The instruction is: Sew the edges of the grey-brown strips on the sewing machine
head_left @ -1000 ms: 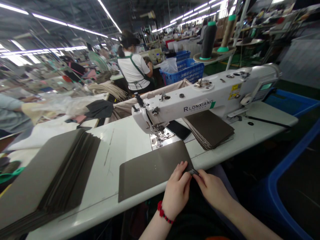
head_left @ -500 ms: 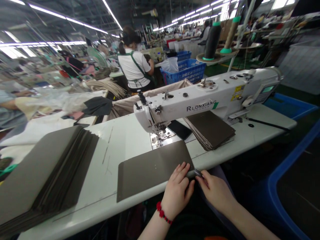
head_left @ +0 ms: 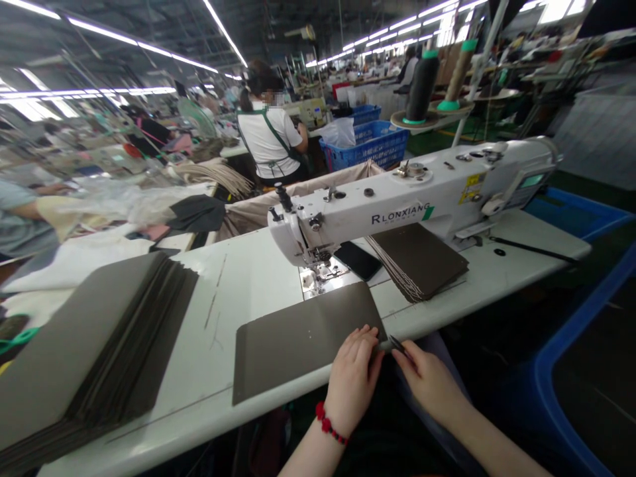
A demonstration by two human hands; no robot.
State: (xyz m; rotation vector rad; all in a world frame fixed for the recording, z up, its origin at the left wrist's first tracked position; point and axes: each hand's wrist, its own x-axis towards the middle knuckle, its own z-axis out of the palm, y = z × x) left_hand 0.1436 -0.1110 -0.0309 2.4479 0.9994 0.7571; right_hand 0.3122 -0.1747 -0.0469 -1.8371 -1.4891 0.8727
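A flat grey-brown panel (head_left: 298, 344) lies on the white machine table (head_left: 209, 351), its right corner at the front edge. My left hand (head_left: 354, 371), with a red bracelet on the wrist, rests on that corner with its fingers pressed together, gripping the panel at the edge. Just to the right, my right hand (head_left: 430, 381) pinches a small dark tool (head_left: 397, 344), perhaps snips, whose tip is close to the corner. Behind the panel stands the white sewing machine (head_left: 348, 212). A stack of similar panels (head_left: 420, 258) lies under its arm.
A tall pile of grey-brown panels (head_left: 89, 331) stands at the left. A black phone (head_left: 358, 260) lies beside the needle plate. Thread cones (head_left: 422, 86) stand behind the machine. A blue bin (head_left: 546, 371) is at the right. A person in a white shirt (head_left: 271, 142) sits beyond.
My left hand has shifted slightly right and its fingers have drawn in. The dark tool in my right hand has tilted and shows more of its length. The panel stays in place.
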